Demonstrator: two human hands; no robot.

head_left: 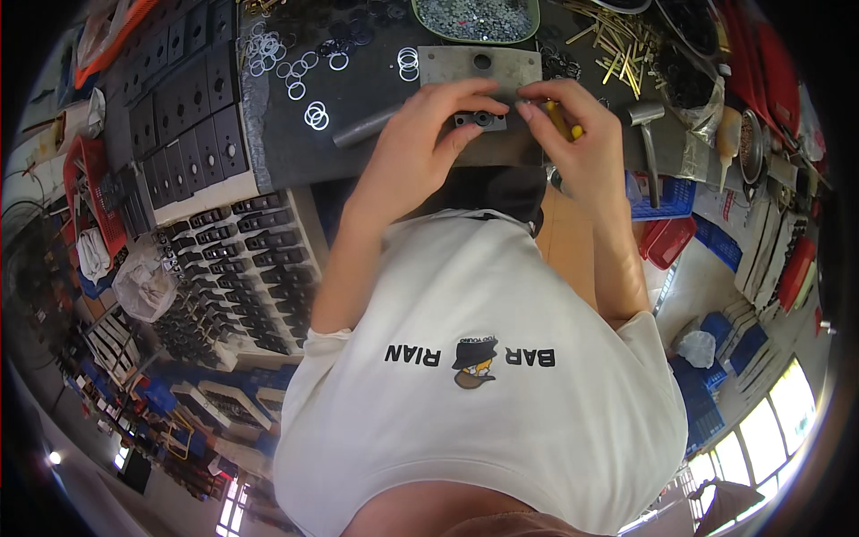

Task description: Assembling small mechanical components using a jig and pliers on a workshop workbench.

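A small dark metal block [489,119] with a round hole sits near the bench's front edge. My left hand [414,143] curls around its left side, thumb tip against the block and index finger arched over it. Just to the right, my right hand [580,134] is closed around a yellow-handled tool [557,118], with its thumb and index tips close together beside the block. Whether something tiny lies between those tips cannot be made out. Behind both hands is a grey metal plate [447,64] with a large hole.
Pale rings [317,115] lie scattered at left, near a grey metal bar [362,128]. A green tray [474,36] of small parts stands at the back. Brass strips [617,54] and a hammer [648,143] are on the right. Dark plates [192,116] line the far left.
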